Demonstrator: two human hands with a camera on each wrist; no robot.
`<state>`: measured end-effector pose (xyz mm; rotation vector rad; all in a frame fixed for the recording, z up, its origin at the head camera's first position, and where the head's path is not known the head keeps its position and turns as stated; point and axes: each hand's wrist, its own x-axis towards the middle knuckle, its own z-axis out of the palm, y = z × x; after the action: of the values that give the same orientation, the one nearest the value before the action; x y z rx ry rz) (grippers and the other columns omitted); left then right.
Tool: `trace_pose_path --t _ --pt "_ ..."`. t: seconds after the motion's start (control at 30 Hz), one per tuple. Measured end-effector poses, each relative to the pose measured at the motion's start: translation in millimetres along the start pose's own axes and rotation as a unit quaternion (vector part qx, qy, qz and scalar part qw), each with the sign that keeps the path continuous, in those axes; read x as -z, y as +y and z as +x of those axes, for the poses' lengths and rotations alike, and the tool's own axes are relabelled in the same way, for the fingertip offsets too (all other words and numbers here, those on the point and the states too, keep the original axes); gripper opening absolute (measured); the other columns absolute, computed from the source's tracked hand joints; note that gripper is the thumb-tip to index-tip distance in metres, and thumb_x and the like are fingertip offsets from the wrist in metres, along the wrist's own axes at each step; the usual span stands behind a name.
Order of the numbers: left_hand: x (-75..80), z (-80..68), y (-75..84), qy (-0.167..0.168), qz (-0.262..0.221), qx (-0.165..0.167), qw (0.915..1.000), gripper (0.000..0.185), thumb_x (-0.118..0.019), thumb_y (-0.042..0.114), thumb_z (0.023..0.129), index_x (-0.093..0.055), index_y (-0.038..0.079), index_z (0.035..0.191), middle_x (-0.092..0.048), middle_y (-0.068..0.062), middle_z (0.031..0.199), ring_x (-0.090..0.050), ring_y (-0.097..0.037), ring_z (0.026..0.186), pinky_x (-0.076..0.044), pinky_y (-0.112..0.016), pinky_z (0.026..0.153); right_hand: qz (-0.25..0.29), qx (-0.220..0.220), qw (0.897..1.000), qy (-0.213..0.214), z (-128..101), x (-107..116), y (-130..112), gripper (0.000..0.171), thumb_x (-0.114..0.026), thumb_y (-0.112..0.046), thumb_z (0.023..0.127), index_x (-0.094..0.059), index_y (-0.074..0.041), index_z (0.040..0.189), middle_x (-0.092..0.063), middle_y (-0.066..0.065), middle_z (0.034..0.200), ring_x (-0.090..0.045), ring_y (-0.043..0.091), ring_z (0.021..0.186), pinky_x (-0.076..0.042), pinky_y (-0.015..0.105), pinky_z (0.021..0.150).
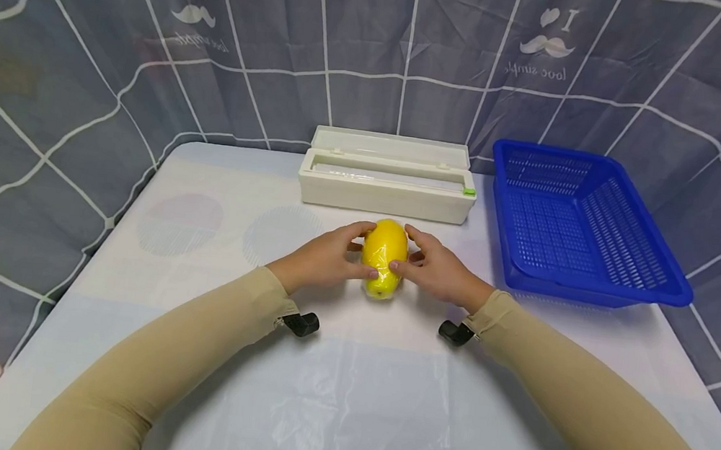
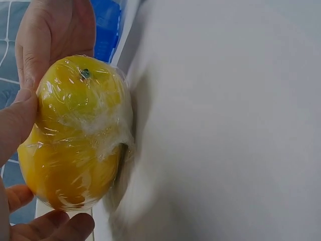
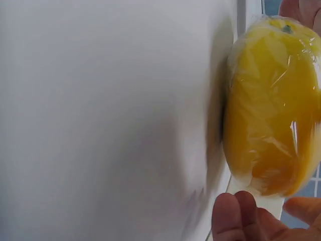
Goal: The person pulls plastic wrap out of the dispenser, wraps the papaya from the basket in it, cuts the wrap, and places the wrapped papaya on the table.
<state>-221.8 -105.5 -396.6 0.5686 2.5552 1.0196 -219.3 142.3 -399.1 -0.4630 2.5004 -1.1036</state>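
Table: we work on a white table [image 1: 220,190], with a loose sheet of clear film [image 1: 356,406] lying on its near part.
Blue basket: a perforated blue basket [image 1: 656,271] stands at our right, well apart from the hands.
Film dispenser: a white cling-film box [image 1: 387,182] lies open just behind the fruit.
Fruit: the yellow fruit [image 1: 384,256] sits on the table between our hands, in front of the box; we see it already covered in clear wrap, creased and gathered on its flank in the left wrist view [image 2: 80,130].
Left hand: our left hand [image 1: 325,258] curls round the fruit's left side, thumb in front, fingers behind.
Right hand: our right hand [image 1: 437,269] does the same on the right side, fingertips pressed on the wrap.
Handling: we judge the fruit firm and fairly heavy, not fragile; the film makes its surface slick and liable to slip or bunch under the fingers.
Hold: we judge the best grip is across its broad middle, from both flanks, away from the loose folds.
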Motion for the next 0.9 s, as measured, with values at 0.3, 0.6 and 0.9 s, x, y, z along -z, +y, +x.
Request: trace_pose_path --t 0.3,0.6,0.9 --pt "0.0 0.5 -1.6 0.0 0.003 0.003 1.0 0.092 -0.08 0.049 0.092 -0.032 0.021 0.165 -0.039 -0.001 0.169 -0.055 -0.029 0.144 -0.041 -0.054 0.122 -0.002 0.001 1.0 -0.009 0.4 1.4 1.8 0.092 -0.067 -0.042 0.103 -0.013 -0.008 0.17 -0.028 0.015 0.173 -0.056 0.04 0.137 -0.052 0.055 0.111" --pt "1.0 1.0 -1.6 -0.002 0.017 0.013 0.9998 0.092 -0.077 0.053 0.093 -0.03 0.023 0.166 -0.038 -0.005 0.169 -0.054 -0.031 0.144 -0.043 -0.057 0.119 0.0 -0.002 1.0 -0.007 0.6 2.9 1.6 0.092 -0.067 -0.041 0.103 -0.013 -0.007 0.169 -0.026 0.014 0.174 -0.054 0.04 0.14 -0.05 0.056 0.113" --pt "3.1 0.5 -2.8 -0.008 0.029 0.016 0.9994 0.09 -0.073 0.054 0.096 -0.027 0.024 0.167 -0.034 -0.007 0.171 -0.052 -0.031 0.147 -0.041 -0.057 0.121 -0.004 -0.013 1.0 -0.008 -1.1 6.1 3.3 0.092 -0.067 -0.04 0.104 -0.011 -0.006 0.169 -0.025 0.019 0.173 -0.052 0.042 0.142 -0.05 0.056 0.113"
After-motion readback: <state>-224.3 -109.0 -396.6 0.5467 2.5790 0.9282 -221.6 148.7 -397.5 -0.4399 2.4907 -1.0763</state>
